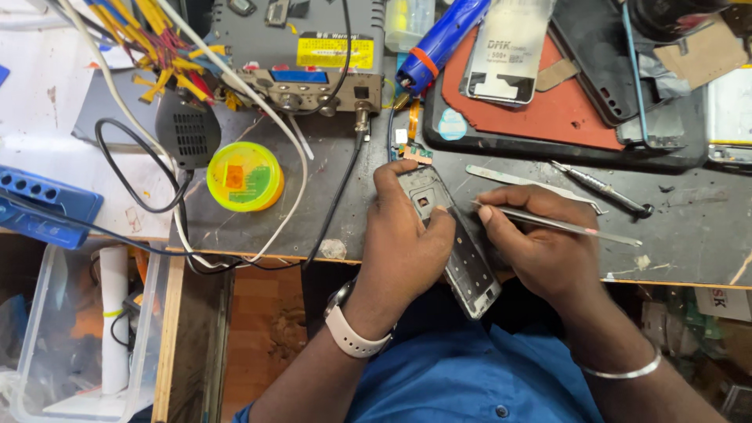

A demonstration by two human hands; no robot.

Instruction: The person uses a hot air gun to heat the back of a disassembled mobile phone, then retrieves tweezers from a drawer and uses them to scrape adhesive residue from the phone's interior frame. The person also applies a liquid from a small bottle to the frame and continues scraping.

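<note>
My left hand (403,243) grips an opened phone frame (462,262), a dark grey chassis with its inner side facing up, held at the near edge of the dark work mat (689,235). The thumb and forefinger pinch its upper end. My right hand (540,243) holds metal tweezers (560,225), with their tips pointing left at the frame's right edge. A white watch strap sits on my left wrist and a metal bangle on my right.
A second pair of tweezers (517,178) and a screwdriver (603,189) lie behind my right hand. Further back are a red pad (560,110) with a phone back panel, a blue tool (439,39), a grey power unit (301,47), a yellow-green round tin (245,176) and cables.
</note>
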